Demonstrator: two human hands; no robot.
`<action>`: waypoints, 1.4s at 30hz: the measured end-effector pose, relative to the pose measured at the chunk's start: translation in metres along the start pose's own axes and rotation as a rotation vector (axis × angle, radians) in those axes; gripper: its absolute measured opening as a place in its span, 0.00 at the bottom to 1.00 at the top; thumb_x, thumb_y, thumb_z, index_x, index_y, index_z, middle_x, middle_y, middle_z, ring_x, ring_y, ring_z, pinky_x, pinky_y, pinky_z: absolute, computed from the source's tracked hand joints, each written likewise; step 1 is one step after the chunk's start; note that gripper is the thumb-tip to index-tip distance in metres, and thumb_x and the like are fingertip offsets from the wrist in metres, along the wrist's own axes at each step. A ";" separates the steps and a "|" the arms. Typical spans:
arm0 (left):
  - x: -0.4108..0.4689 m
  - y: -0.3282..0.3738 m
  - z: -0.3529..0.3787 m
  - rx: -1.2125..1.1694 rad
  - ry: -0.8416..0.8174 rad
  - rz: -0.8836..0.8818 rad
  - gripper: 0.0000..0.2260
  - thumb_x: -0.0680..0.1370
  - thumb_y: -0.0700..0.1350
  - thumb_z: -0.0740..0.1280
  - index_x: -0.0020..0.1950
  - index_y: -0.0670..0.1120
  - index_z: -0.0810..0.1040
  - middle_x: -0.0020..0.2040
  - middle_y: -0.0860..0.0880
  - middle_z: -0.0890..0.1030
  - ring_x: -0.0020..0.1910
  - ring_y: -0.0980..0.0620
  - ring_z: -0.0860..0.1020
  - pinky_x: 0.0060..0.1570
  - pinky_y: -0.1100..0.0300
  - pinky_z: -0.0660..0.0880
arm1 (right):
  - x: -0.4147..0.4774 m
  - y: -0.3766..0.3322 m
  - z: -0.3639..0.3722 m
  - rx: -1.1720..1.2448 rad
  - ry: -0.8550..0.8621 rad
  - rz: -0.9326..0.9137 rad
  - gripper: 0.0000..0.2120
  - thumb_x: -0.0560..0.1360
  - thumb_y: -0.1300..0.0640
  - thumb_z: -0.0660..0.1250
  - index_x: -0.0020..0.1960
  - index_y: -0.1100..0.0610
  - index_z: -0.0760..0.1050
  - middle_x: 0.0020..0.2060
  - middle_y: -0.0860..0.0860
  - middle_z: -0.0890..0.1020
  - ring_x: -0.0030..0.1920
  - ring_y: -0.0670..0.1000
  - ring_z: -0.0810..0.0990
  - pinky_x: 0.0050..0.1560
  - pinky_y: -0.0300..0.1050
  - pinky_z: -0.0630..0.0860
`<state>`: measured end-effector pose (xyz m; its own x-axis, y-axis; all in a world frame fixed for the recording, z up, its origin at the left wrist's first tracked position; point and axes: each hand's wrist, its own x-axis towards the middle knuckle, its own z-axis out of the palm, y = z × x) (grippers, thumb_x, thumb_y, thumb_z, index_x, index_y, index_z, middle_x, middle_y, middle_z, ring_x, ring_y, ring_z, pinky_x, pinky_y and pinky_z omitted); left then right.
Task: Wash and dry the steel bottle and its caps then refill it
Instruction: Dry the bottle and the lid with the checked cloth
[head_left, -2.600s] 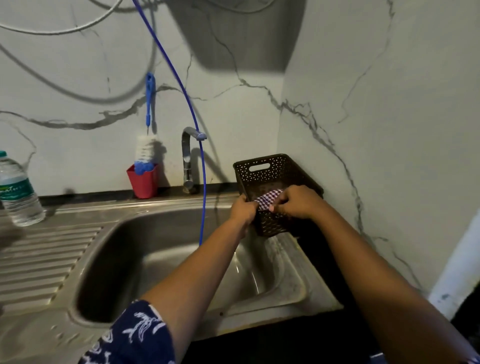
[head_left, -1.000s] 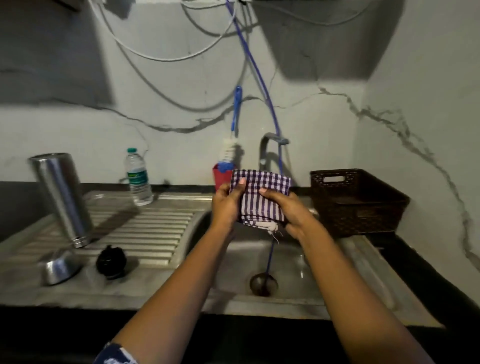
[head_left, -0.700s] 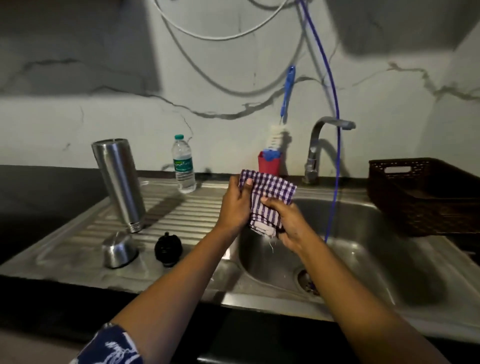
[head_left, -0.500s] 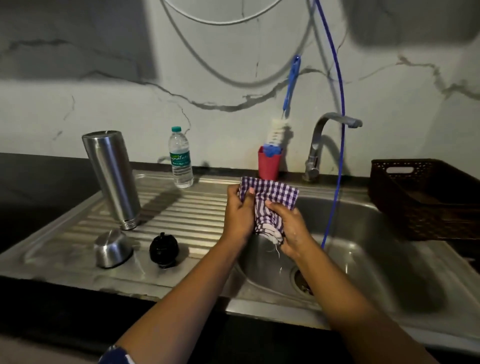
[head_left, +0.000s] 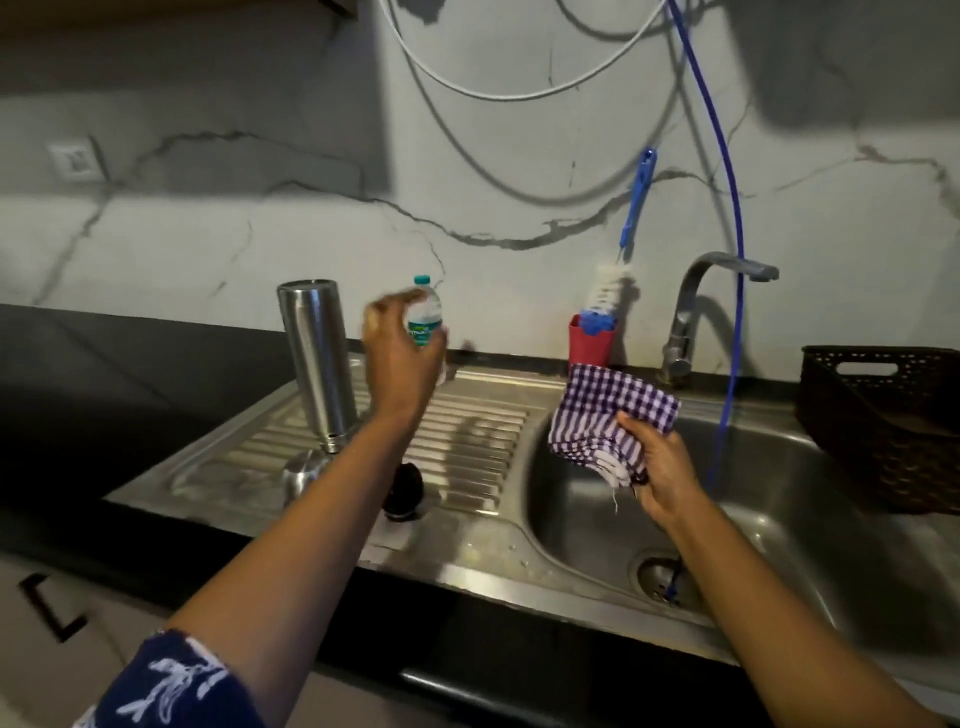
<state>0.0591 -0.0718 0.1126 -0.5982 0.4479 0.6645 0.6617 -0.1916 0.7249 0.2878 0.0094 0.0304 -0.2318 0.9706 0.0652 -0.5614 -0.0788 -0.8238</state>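
The steel bottle (head_left: 318, 364) stands upside down on the ribbed drainboard (head_left: 467, 431). In front of it lie its steel cap (head_left: 304, 470) and its black inner cap (head_left: 402, 496), both partly hidden by my left forearm. My left hand (head_left: 400, 348) hangs in the air just right of the bottle, fingers spread, holding nothing. My right hand (head_left: 657, 470) grips a purple-and-white checked cloth (head_left: 608, 421) over the left edge of the sink basin (head_left: 779, 519).
A small plastic water bottle (head_left: 427, 317) stands at the wall behind my left hand. A red cup (head_left: 589, 345) holds a blue bottle brush. The tap (head_left: 691, 312) and a blue hose (head_left: 730, 312) hang over the basin. A dark basket (head_left: 883, 421) sits at the right.
My left hand has let go of the cloth and moved up and left toward the steel bottle. The right hand alone now holds the cloth.
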 end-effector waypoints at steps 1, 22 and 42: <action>0.016 -0.002 -0.012 0.108 0.067 0.007 0.23 0.72 0.41 0.72 0.65 0.50 0.72 0.69 0.44 0.66 0.68 0.46 0.66 0.66 0.60 0.64 | -0.001 0.003 0.003 -0.015 -0.013 -0.001 0.06 0.70 0.66 0.67 0.46 0.60 0.76 0.32 0.51 0.84 0.33 0.48 0.83 0.35 0.41 0.81; 0.081 -0.005 -0.048 0.209 0.047 -0.232 0.36 0.63 0.56 0.79 0.66 0.47 0.69 0.62 0.48 0.77 0.58 0.45 0.77 0.56 0.50 0.75 | 0.006 0.030 0.011 -0.180 0.063 0.057 0.17 0.74 0.64 0.67 0.62 0.63 0.71 0.50 0.59 0.81 0.45 0.55 0.82 0.36 0.42 0.81; -0.078 0.032 0.124 -0.881 -0.420 -1.128 0.08 0.76 0.51 0.67 0.47 0.46 0.74 0.45 0.42 0.77 0.42 0.47 0.77 0.25 0.52 0.78 | 0.002 -0.099 -0.097 -0.756 -0.161 -0.502 0.38 0.64 0.36 0.69 0.68 0.50 0.64 0.59 0.43 0.79 0.55 0.33 0.76 0.56 0.29 0.71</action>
<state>0.1830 -0.0044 0.0611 -0.3240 0.8988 -0.2953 -0.6194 0.0344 0.7843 0.4200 0.0409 0.0573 -0.2407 0.8030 0.5452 0.0294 0.5675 -0.8229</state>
